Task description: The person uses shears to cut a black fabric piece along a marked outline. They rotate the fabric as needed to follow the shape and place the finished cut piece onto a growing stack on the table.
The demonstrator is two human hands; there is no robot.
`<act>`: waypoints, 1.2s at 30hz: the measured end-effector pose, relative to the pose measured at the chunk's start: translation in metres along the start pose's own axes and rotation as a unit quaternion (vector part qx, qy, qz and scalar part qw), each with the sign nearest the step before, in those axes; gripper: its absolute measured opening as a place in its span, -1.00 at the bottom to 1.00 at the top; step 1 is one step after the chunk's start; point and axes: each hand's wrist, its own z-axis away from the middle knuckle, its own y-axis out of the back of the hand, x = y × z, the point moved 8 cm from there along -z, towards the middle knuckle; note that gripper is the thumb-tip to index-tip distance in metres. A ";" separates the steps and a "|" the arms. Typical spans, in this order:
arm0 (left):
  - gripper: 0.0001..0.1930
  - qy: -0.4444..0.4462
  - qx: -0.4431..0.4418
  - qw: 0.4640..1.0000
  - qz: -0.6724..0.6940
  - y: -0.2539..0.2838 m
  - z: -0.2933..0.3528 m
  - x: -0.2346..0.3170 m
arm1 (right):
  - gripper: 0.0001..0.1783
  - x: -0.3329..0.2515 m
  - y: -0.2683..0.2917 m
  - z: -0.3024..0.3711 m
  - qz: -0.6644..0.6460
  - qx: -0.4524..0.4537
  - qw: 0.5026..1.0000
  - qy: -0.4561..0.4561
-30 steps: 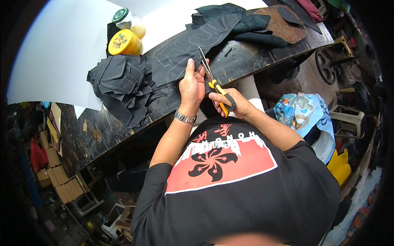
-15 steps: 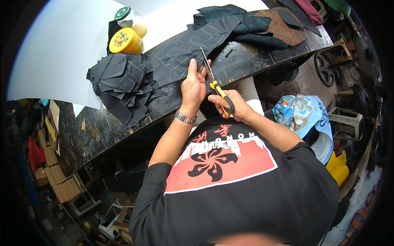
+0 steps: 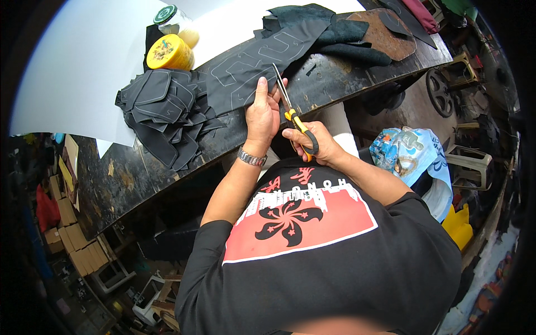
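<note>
A black sheet, leather-like and marked with pale drawn outlines (image 3: 240, 72), lies across the table and reaches my left hand (image 3: 262, 120). My left thumb points up along its near edge; the fingers curl at the edge, partly hidden, and seem to grip it. In my right hand (image 3: 322, 144) are scissors with yellow and black handles (image 3: 294, 116). Their blades point away from me, between my left thumb and fingertips, at the sheet's edge. Left of the sheet lies a heap of cut black pieces (image 3: 159, 106), several with pale outlines.
Behind the heap stand a yellow-lidded tub (image 3: 169, 53) and a clear jar with a green lid (image 3: 166, 15). Dark leather scraps (image 3: 307, 22) lie beyond the sheet, beside a brown board (image 3: 393, 42). The worn black table (image 3: 123, 184) ends near my forearms. A blue printed bag (image 3: 410, 151) sits right.
</note>
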 end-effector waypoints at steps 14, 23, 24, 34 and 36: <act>-0.66 0.016 -0.013 0.999 0.024 -0.001 -0.001 0.006 | -0.51 -0.007 0.009 0.001 -0.060 -0.047 0.995 -0.062; -0.66 0.041 -0.018 0.999 0.017 0.009 0.001 0.017 | -0.52 -0.010 0.003 0.007 -0.104 -0.065 0.990 -0.066; -0.65 0.039 -0.023 0.999 0.015 0.008 0.002 0.017 | -0.52 -0.009 0.001 0.004 -0.083 -0.049 0.994 -0.055; -0.63 0.020 -0.027 0.999 -0.028 0.002 0.010 0.015 | -0.54 -0.005 -0.014 0.006 -0.081 -0.036 0.995 -0.054; -0.63 0.019 -0.024 0.999 -0.015 0.005 0.008 0.016 | -0.54 -0.004 -0.013 0.009 -0.098 -0.043 0.992 -0.069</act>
